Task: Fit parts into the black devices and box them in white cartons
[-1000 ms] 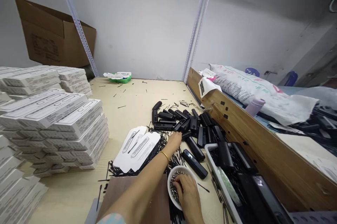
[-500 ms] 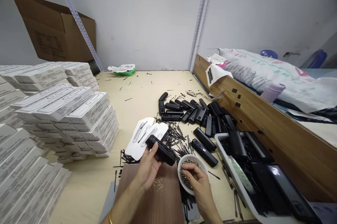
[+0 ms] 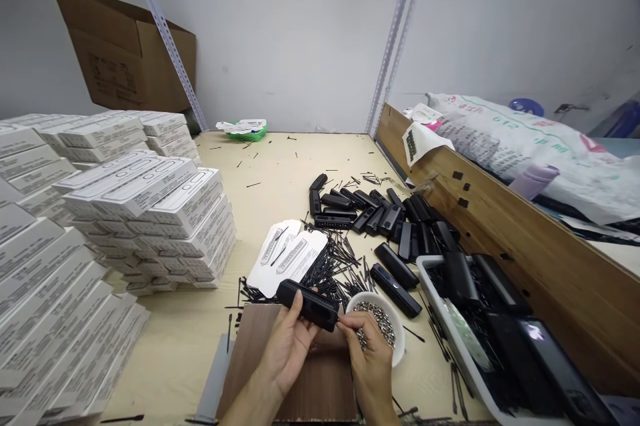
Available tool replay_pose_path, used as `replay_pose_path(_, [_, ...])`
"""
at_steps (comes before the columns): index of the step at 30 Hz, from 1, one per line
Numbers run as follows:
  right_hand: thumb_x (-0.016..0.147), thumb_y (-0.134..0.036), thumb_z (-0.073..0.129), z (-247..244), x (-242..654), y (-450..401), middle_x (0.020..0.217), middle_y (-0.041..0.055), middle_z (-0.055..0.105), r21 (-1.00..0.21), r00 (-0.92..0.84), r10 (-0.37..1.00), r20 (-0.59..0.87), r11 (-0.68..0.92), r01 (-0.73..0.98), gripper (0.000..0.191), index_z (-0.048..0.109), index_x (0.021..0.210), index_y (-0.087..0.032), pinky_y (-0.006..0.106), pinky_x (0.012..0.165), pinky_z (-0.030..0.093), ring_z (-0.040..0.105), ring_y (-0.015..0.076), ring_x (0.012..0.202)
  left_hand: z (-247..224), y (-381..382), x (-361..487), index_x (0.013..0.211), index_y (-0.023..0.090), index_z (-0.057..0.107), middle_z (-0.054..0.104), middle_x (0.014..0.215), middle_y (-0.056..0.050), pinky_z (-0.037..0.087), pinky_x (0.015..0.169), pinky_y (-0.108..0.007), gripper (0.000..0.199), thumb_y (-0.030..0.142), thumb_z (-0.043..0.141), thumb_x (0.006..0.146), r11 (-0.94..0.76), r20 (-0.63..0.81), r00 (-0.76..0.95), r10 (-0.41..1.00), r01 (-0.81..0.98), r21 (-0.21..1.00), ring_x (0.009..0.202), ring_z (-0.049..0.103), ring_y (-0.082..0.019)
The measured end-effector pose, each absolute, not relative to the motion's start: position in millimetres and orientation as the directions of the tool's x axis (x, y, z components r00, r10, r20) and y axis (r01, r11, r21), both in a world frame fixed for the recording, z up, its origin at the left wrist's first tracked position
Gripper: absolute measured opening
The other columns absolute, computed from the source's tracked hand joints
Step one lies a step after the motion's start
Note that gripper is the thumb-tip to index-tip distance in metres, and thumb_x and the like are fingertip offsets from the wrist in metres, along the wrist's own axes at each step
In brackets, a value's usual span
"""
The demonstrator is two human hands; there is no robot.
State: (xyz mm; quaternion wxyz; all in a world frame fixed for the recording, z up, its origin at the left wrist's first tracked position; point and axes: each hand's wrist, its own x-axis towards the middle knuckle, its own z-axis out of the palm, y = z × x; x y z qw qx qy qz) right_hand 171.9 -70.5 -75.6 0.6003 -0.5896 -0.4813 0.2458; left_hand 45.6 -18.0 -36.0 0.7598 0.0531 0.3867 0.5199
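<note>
Right hand [image 3: 371, 354] shifts from bowl [image 3: 399, 338] to case [image 3: 309, 306], fingers pinched, contents unclear; left hand [image 3: 289, 348] grips it, seemingly unfinished, a pile [image 3: 387, 221] beyond

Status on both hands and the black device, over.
Left hand gripping black device. Right hand pinched at its end, contents unclear. White bowl beside right hand, not blocking.

Both forearms come in from the near side, bare at the wrists. Left hand [image 3: 289, 344] is kinda palm-up, thumb pointing far and fingers curled into a firm grip; right hand [image 3: 369, 353] sits just right of it, thumb and index pinched together, aimed left.
</note>
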Motion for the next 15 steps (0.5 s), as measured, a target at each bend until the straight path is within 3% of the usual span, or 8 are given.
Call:
replay_pose_path(5, [0.081,-0.032,0.059,-82.2,162.0,-73.2,0.076,0.0036,0.064,-0.979,0.459,0.866,0.197,0.147,0.144,0.017,0.065,0.072,-0.019,0.029,0.070,0.048,0.061,0.0190,0.076,-33.2,-21.6,41.3,0.117,0.022,0.054,0.068,0.108,-0.008,0.053,0.090,-0.039,0.044,0.017,0.071,0.077,0.417,-0.434,0.175,0.884,-0.717,0.559,0.103,0.065,-0.023])
replay_pose_path(10, [0.083,-0.032,0.059,-88.9,146.5,-78.4,0.082,0.0057,0.066,-0.982,0.541,0.820,0.188,0.167,0.089,0.017,0.067,0.079,-0.018,0.029,0.073,0.048,0.061,0.0194,0.081,-33.4,-21.3,40.6,0.106,0.016,0.057,0.069,0.105,-0.011,0.054,0.088,-0.039,0.030,0.016,0.069,0.078,0.426,-0.496,0.125,0.859,-0.714,0.556,0.100,0.066,-0.024])
replay_pose_path(13, [0.082,-0.034,0.060,-84.0,148.5,-77.4,0.076,0.0032,0.063,-0.993,0.506,0.856,0.109,0.117,0.015,0.018,0.064,0.077,-0.018,0.027,0.067,0.047,0.059,0.0174,0.073,-31.1,-21.1,40.4,0.101,0.014,0.059,0.068,0.105,-0.013,0.055,0.087,-0.040,0.022,0.016,0.066,0.080,0.427,-0.498,0.125,0.858,-0.714,0.556,0.100,0.065,-0.026])
replay_pose_path(15, [0.083,-0.034,0.058,-78.7,152.1,-76.8,0.070,0.0014,0.060,-0.990,0.486,0.863,0.139,0.131,0.050,0.019,0.060,0.072,-0.019,0.026,0.064,0.046,0.057,0.0163,0.068,-28.1,-22.1,39.8,0.102,0.014,0.059,0.068,0.104,-0.013,0.055,0.087,-0.042,0.022,0.015,0.065,0.081,0.435,-0.497,0.141,0.856,-0.717,0.545,0.100,0.065,-0.026])
